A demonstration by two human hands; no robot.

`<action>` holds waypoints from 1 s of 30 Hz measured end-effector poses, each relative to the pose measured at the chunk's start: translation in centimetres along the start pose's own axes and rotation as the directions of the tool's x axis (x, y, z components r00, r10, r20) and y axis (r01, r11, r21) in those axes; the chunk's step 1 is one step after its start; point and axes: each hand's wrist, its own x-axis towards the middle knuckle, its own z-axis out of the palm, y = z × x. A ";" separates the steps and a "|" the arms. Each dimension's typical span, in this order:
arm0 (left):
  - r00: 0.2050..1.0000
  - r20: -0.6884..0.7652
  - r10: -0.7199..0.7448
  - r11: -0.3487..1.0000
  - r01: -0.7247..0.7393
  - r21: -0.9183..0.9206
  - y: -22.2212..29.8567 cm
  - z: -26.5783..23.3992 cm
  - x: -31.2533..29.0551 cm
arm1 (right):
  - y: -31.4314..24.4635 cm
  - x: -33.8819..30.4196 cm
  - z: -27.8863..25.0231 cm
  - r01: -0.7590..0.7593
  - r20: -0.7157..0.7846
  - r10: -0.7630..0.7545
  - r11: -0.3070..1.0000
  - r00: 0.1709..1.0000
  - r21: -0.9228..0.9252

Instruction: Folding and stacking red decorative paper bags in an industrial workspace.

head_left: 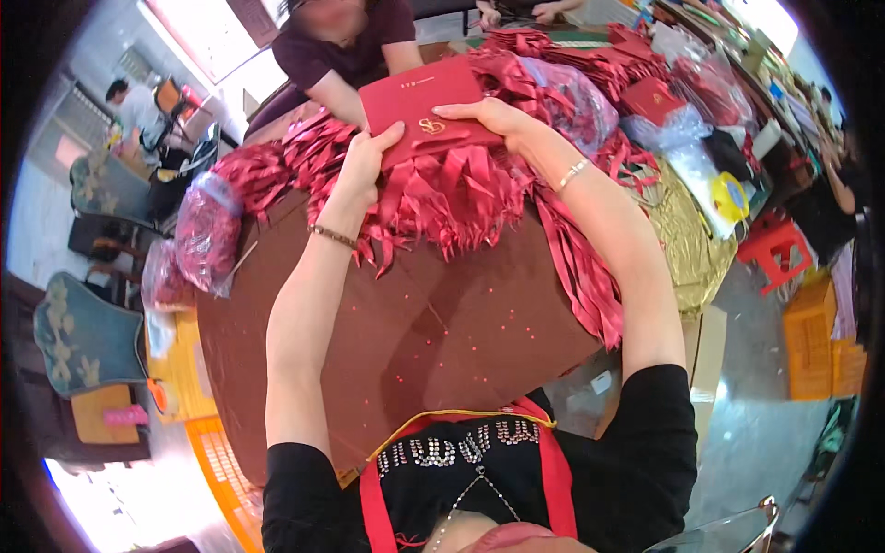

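Note:
Both hands grip a flat red piece with gold print, which looks like a folded gift bag. It is held out over the far part of the table. My left hand pinches its lower left side, thumb in front. My right hand is closed on its right side, thumb lying across the front and the other fingers mostly hidden behind. Just below it, a heap of glossy red ribbons spills over the brown tabletop. I cannot tell whether some of those ribbons are attached to the held piece.
Another person leans in across the table. More red ribboned pieces pile up behind, beside plastic-wrapped bundles. To the right are gold sheeting, yellow tape, a red stool and orange crates. Upholstered chairs stand left.

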 end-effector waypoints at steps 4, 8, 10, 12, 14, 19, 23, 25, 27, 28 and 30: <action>0.994 0.037 -0.108 0.994 0.108 -0.017 -1.8 -1.4 5.4 | -0.1 1.4 -2.8 -0.239 0.086 0.233 0.969 0.969 0.066; 0.957 -0.004 -0.291 0.948 0.288 -0.138 -3.6 -0.7 6.4 | 1.2 2.3 -5.3 -0.360 0.011 0.360 0.927 0.933 0.103; 0.951 -0.038 -0.306 0.947 0.300 -0.119 -3.3 -0.7 6.1 | 1.4 2.6 -4.9 -0.335 0.032 0.333 0.937 0.942 0.096; 0.948 -0.032 -0.318 0.940 0.311 -0.142 -2.7 -0.9 6.2 | 1.5 2.5 -4.8 -0.151 -0.110 0.158 0.986 0.981 0.072; 0.945 -0.035 -0.324 0.935 0.314 -0.163 -2.4 -0.5 6.4 | 1.1 3.1 -5.5 -0.156 -0.038 0.156 0.988 0.987 -0.010; 0.969 -0.179 -0.171 0.985 0.166 -0.043 -0.9 0.6 4.8 | -0.6 2.2 -4.1 -0.198 0.020 0.201 0.977 0.979 -0.082; 0.953 -0.089 -0.288 0.954 0.278 -0.108 -2.0 2.2 6.2 | 1.8 4.8 -8.8 -0.219 -0.052 0.213 0.946 0.976 -0.239; 0.958 -0.067 -0.280 0.959 0.275 -0.074 -2.4 1.0 6.6 | 0.9 3.3 -6.9 -0.304 -0.241 0.234 0.900 0.942 -0.313; 0.964 -0.038 -0.264 0.964 0.263 -0.045 -2.3 -0.5 6.2 | 0.9 3.3 -5.6 -0.276 -0.144 0.242 0.909 0.959 -0.311; 0.964 -0.037 -0.264 0.964 0.262 -0.048 -2.7 -0.3 6.3 | 0.8 2.9 -5.9 -0.261 -0.087 0.247 0.914 0.965 -0.310; 0.977 -0.081 -0.199 0.980 0.199 -0.002 -3.6 0.7 6.4 | 0.5 2.3 -6.6 -0.276 -0.135 0.244 0.901 0.960 -0.335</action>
